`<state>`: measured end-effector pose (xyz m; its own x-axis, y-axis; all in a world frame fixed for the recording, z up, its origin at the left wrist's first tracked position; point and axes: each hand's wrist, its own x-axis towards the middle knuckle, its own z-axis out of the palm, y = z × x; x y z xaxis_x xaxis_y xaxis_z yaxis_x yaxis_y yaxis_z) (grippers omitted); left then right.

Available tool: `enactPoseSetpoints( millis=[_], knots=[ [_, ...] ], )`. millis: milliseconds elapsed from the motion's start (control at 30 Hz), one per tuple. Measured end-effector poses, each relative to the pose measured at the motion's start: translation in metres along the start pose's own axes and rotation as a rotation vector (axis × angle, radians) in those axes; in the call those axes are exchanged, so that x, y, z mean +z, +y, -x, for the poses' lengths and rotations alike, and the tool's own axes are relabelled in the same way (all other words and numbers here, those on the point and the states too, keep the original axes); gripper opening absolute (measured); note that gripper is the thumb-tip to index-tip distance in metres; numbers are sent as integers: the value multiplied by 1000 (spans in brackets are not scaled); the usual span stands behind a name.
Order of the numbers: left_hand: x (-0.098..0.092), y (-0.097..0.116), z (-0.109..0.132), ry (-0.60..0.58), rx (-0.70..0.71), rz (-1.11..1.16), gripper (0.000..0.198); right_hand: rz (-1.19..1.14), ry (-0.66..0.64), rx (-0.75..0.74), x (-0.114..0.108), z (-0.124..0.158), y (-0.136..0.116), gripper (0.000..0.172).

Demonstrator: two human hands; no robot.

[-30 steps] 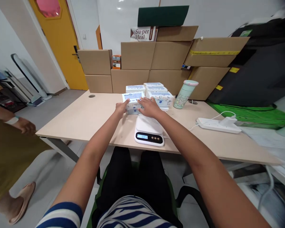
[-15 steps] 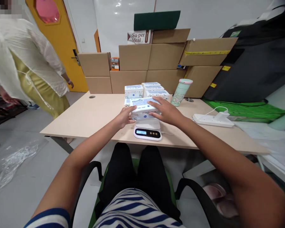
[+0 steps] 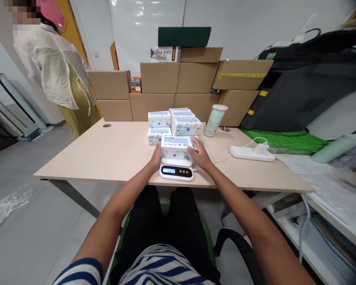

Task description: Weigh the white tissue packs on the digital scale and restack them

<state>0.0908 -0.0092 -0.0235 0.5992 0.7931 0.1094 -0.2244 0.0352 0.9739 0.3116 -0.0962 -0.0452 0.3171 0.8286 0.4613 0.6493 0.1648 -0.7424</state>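
Observation:
A white tissue pack [image 3: 175, 148] with a floral print and blue lettering sits on the digital kitchen scale [image 3: 177, 172], whose display is lit. My left hand [image 3: 156, 159] is against the pack's left side, its fingers mostly hidden behind it. On the right side, my right hand [image 3: 199, 154] presses its fingers and thumb to the pack's end. Just behind are more tissue packs: a stack of two [image 3: 159, 119] at left and a larger pile [image 3: 185, 126] at right.
A mint green tumbler [image 3: 215, 122] stands right of the packs. Farther right lies a white power strip [image 3: 252, 153] with a plug and cable. Cardboard boxes [image 3: 154, 107] line the table's back edge. A person in a white top [image 3: 56, 67] is at the left, beyond the table.
The tissue pack has come down onto the scale, still between both hands. My view has shifted, and the person at left has moved farther off.

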Motion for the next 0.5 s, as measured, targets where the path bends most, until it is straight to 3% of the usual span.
enactPoseSetpoints(
  millis=[67,200,367,500],
  knots=[
    [-1,-3,-3,-37,-19,25,101,-120,-10,91,13,4,7,98],
    [-1,-9,-6,-93,1,22,103,-219,-125,111,26,12,11,96],
    [1,-5,1,-166,16,9,102,-275,-66,228,27,20,12,100],
    [1,-4,2,-110,-22,5,100,-134,-5,152,27,26,11,100]
  ],
)
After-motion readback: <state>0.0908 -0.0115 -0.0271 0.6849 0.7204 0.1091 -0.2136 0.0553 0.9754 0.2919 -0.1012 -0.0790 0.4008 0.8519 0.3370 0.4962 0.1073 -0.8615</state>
